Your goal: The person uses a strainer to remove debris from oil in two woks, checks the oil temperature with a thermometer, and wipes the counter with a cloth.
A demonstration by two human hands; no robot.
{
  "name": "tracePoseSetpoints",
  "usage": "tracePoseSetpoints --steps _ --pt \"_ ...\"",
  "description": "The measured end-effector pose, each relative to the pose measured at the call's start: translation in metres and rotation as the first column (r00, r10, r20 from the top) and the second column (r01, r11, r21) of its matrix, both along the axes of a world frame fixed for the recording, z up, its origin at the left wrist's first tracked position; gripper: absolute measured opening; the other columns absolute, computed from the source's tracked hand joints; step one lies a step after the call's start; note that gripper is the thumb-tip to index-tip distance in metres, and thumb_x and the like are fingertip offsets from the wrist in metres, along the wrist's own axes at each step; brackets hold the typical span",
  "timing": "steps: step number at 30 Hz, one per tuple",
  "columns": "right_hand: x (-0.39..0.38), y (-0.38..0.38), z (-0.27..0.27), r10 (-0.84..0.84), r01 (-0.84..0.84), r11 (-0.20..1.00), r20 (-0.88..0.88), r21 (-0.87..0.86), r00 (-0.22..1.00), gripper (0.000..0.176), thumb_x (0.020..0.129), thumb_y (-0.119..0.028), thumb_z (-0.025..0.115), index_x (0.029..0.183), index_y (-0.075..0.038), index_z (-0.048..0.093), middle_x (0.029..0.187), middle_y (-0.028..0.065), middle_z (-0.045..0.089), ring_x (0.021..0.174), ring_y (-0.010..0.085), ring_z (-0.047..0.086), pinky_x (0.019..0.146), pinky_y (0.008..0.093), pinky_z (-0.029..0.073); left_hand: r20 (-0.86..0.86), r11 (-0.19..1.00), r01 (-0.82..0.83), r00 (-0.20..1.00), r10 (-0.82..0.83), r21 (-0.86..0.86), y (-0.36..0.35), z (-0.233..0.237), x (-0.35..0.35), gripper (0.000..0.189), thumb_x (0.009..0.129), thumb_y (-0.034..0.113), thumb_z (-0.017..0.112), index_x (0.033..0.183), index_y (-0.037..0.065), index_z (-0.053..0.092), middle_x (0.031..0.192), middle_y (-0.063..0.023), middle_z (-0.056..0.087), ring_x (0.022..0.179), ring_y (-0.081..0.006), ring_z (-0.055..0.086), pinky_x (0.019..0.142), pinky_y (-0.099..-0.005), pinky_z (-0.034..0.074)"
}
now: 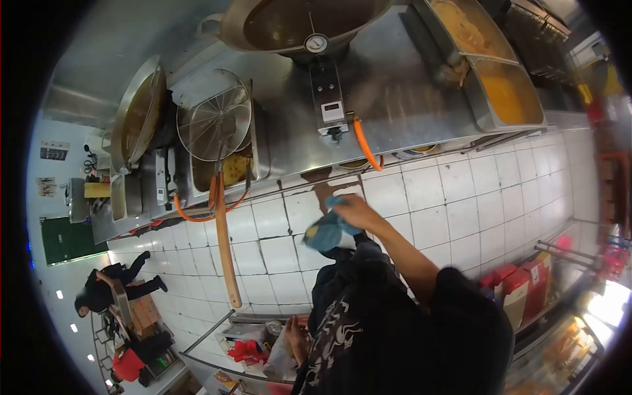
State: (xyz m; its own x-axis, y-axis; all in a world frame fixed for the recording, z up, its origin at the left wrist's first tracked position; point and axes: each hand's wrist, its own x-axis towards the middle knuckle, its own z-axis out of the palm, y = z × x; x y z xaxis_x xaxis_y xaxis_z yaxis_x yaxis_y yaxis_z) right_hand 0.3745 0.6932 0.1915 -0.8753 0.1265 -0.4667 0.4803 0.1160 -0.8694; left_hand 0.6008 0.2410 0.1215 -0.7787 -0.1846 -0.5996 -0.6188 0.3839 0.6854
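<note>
My right hand [356,213] is closed on a blue cloth [324,233], which hangs bunched and slightly blurred over the tiled floor, in front of my legs. Part of the cloth sticks out above my fingers. Low at my left side, my left hand [297,340] has its fingers loosely extended and nothing showing in them. It is beside a whitish wrapped bundle [279,359] on a rack, close to a red plastic bag [247,352].
A steel counter [408,85] carries a large wok [227,29] of dark liquid with a dial thermometer [316,43]. Left stand a wire strainer [214,122] with its wooden handle [226,253] jutting out and another wok [157,108]. Trays [484,125] hold yellow liquid. People [99,293] are far left.
</note>
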Motion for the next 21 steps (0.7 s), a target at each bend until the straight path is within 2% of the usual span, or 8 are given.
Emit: tracePoseSetpoints --steps 3,5,10,13,14,15,16,21 --pt "0.038 0.102 -0.040 -0.090 0.353 0.778 -0.464 0.519 0.881 0.021 0.079 -0.018 0.057 0.076 0.002 0.062 0.071 0.0154 0.062 0.063 0.0242 0.059 0.059 0.0376 0.047 0.255 0.929 -0.367 0.894 0.367 -0.052 0.029 0.040 -0.019 0.035 0.077 0.019 0.066 0.107 0.003 0.059 0.063 -0.0144 0.062 0.069 -0.0301 0.062 0.060 -0.0394 0.049" --pt "0.018 0.151 0.010 -0.771 0.821 0.571 -0.352 -0.012 0.531 0.019 0.079 -0.015 0.056 0.070 0.001 0.058 0.055 0.0038 0.053 0.050 0.0108 0.047 0.047 0.0297 0.037 0.211 0.978 -0.198 0.955 0.208 -0.068 0.014 0.023 -0.013 0.033 0.079 0.021 0.065 0.107 0.004 0.059 0.062 -0.0124 0.060 0.063 -0.0268 0.059 0.055 -0.0372 0.046" --pt "-0.052 0.199 -0.040 -0.352 0.483 0.499 -0.341 0.720 0.872 0.038 0.079 -0.026 0.060 0.109 -0.004 0.061 0.102 0.0221 0.058 0.094 0.0344 0.060 0.080 0.0413 0.050 -0.016 0.948 0.279 0.958 -0.285 -0.155 -0.039 -0.024 -0.008 0.030 0.084 0.026 0.062 0.106 0.005 0.061 0.059 -0.0075 0.056 0.048 -0.0185 0.049 0.044 -0.0316 0.039" --pt "-0.064 0.169 -0.042 -0.100 0.233 0.468 -0.211 0.853 0.972 0.044 0.076 -0.022 0.061 0.118 -0.012 0.059 0.109 0.0190 0.052 0.097 0.0345 0.058 0.078 0.0414 0.052 -0.487 0.495 0.583 0.186 -0.853 -0.644 -0.066 -0.023 -0.037 0.029 0.087 0.029 0.060 0.105 0.006 0.062 0.057 -0.0045 0.054 0.039 -0.0135 0.043 0.038 -0.0283 0.035" --pt "-0.062 0.165 -0.039 0.032 0.128 0.427 -0.156 0.895 0.987 0.048 0.075 -0.019 0.062 0.123 -0.016 0.058 0.109 0.0169 0.048 0.097 0.0326 0.058 0.075 0.0405 0.054 -0.481 0.491 0.586 0.188 -0.856 -0.645 -0.061 -0.012 -0.039 0.029 0.087 0.029 0.060 0.105 0.006 0.062 0.057 -0.0045 0.054 0.039 -0.0135 0.043 0.038 -0.0283 0.035" --pt "-0.055 0.163 -0.036 0.029 0.125 0.431 -0.152 0.894 0.988 0.048 0.075 -0.019 0.062 0.123 -0.016 0.058 0.109 0.0169 0.048 0.097 0.0326 0.058 0.075 0.0405 0.054 -0.140 0.856 0.420 0.868 -0.476 -0.302 -0.040 0.018 -0.049 0.030 0.087 0.030 0.060 0.106 0.007 0.062 0.056 -0.0031 0.051 0.040 -0.0132 0.043 0.038 -0.0279 0.034" --pt "-0.043 0.160 -0.030 0.139 0.095 0.451 -0.175 0.888 0.975 0.050 0.073 -0.018 0.063 0.123 -0.018 0.059 0.106 0.0152 0.048 0.098 0.0316 0.057 0.075 0.0405 0.054 0.438 0.982 -0.072 0.887 0.144 -0.178 -0.022 0.040 -0.060 0.031 0.087 0.031 0.060 0.106 0.007 0.062 0.054 -0.0018 0.047 0.040 -0.0128 0.043 0.037 -0.0275 0.034" --pt "-0.005 0.151 -0.016 0.294 -0.055 0.474 -0.099 0.879 0.951 0.050 0.069 -0.016 0.063 0.119 -0.020 0.060 0.107 0.0145 0.050 0.099 0.0314 0.057 0.075 0.0406 0.054 0.066 0.893 0.440 0.898 -0.435 -0.097 -0.041 -0.008 -0.051 0.039 0.085 0.035 0.062 0.105 0.003 0.062 0.059 -0.0017 0.051 0.049 -0.0126 0.050 0.042 -0.0273 0.038"
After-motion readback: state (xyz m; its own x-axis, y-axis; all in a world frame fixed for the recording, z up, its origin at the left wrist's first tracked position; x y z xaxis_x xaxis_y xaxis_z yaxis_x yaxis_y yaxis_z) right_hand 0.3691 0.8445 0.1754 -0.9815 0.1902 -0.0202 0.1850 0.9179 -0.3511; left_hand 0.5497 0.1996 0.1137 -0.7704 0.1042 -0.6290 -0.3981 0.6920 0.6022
